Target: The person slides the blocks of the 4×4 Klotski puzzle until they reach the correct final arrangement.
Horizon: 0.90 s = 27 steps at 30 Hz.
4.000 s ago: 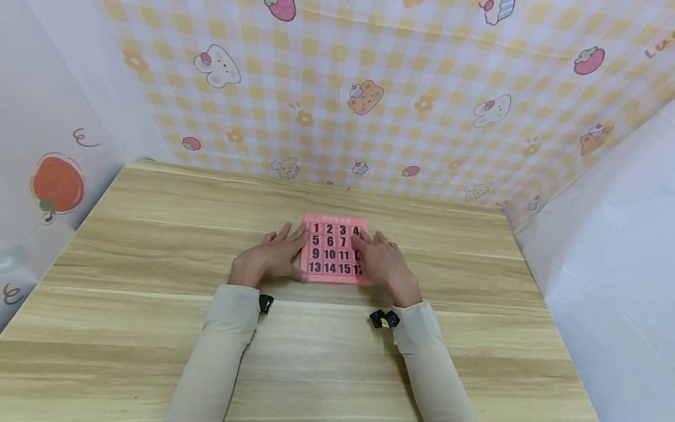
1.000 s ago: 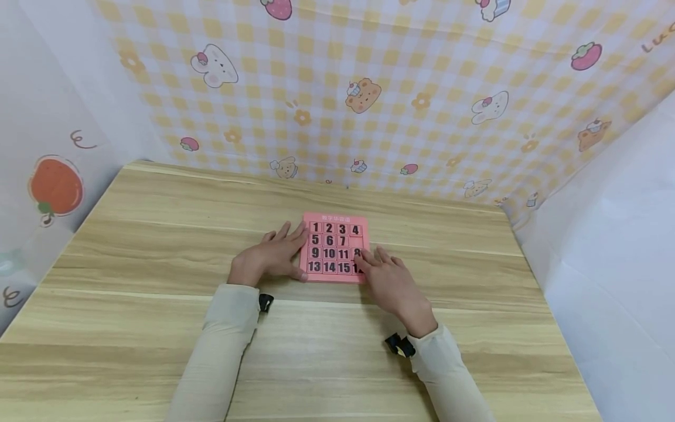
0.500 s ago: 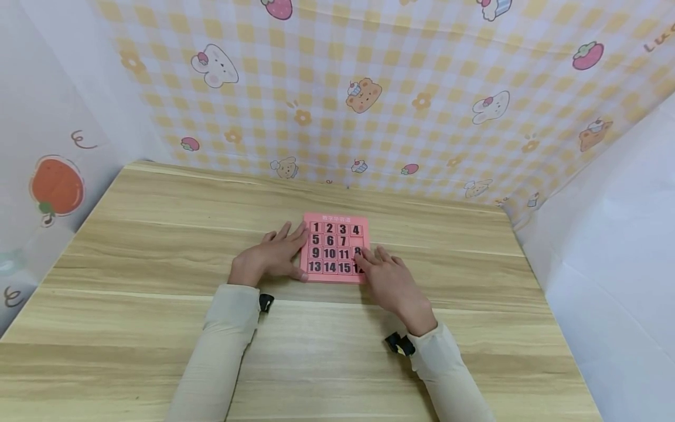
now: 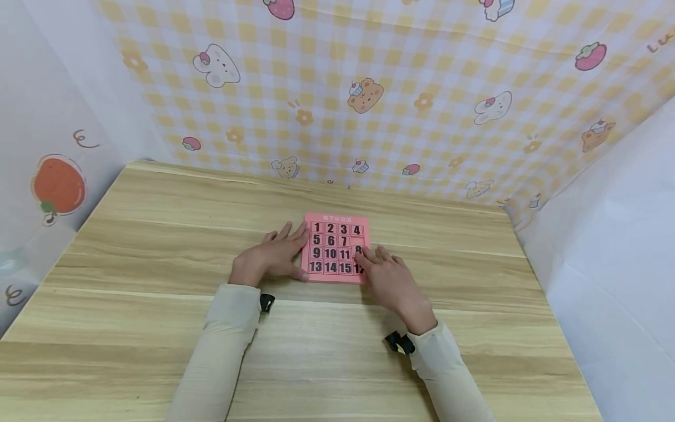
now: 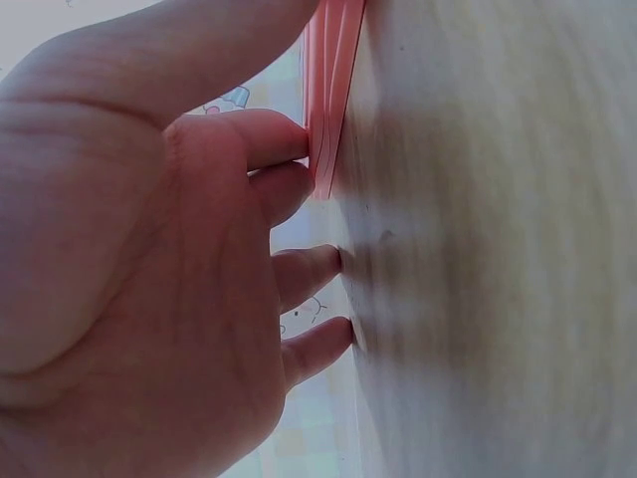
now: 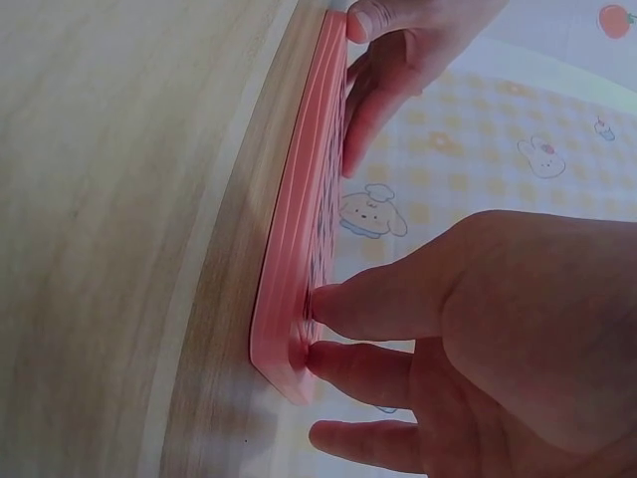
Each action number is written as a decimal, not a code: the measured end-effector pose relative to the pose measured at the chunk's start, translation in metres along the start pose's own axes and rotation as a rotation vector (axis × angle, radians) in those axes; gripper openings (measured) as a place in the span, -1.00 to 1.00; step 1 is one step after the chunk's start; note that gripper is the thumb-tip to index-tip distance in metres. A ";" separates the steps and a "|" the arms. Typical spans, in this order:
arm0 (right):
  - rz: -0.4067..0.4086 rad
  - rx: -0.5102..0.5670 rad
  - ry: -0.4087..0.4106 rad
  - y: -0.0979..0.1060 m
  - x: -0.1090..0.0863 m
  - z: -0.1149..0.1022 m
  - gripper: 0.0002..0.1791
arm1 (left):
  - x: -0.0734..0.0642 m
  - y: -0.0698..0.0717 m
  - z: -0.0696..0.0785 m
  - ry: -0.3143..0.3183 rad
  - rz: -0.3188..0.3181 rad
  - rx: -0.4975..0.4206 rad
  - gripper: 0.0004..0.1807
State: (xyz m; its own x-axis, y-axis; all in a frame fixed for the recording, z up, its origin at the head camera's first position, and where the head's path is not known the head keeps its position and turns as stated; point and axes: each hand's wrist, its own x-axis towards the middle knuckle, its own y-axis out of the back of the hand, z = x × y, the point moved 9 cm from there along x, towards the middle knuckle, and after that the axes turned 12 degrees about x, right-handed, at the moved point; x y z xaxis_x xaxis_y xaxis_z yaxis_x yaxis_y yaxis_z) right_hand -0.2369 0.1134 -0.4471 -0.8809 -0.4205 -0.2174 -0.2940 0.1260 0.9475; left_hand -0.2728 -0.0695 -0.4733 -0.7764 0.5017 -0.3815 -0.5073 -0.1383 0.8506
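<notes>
A pink number slide puzzle [image 4: 337,278] lies flat on the wooden table, its black-numbered tiles in four-wide rows. The bare slot [image 4: 357,241] is in the right column, between tile 4 [image 4: 357,230] and tile 8 [image 4: 358,249]. Tile 8 sits a little higher than its row. My right hand [image 4: 392,284] rests fingertips on the lower right of the puzzle, at tiles 8 and 12. My left hand [image 4: 271,255] steadies the left side, thumb at the lower left corner and fingers spread along the edge. In the right wrist view, fingertips touch the puzzle's [image 6: 289,259] face and edge.
The wooden table [image 4: 147,234] extends around the puzzle on all sides. A yellow checked cloth [image 4: 327,70] with cartoon prints hangs behind it, and pale sheets stand at left and right. Black straps [image 4: 399,343] show at both wrists.
Since four seconds ago my right hand has drawn back toward the lower right, uncovering the slot. Over the last second tile 8 has slid slightly upward under the fingertip. My left hand stays put.
</notes>
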 end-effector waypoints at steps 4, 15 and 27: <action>0.000 -0.001 -0.003 0.000 0.001 0.000 -0.49 | 0.001 -0.001 0.000 0.002 -0.004 -0.007 0.20; 0.009 0.019 -0.008 0.000 0.005 0.002 -0.49 | 0.001 -0.001 0.000 0.006 -0.006 -0.006 0.19; 0.003 0.032 -0.020 -0.001 0.008 0.005 -0.50 | 0.001 -0.001 -0.001 0.013 -0.007 -0.012 0.19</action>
State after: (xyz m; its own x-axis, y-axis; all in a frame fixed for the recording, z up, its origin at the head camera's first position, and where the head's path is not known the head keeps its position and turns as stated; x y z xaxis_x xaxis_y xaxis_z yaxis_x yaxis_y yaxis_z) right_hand -0.2460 0.1145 -0.4506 -0.8889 -0.4020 -0.2197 -0.3028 0.1558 0.9402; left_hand -0.2733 -0.0694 -0.4745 -0.7777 0.4914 -0.3921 -0.5169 -0.1447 0.8437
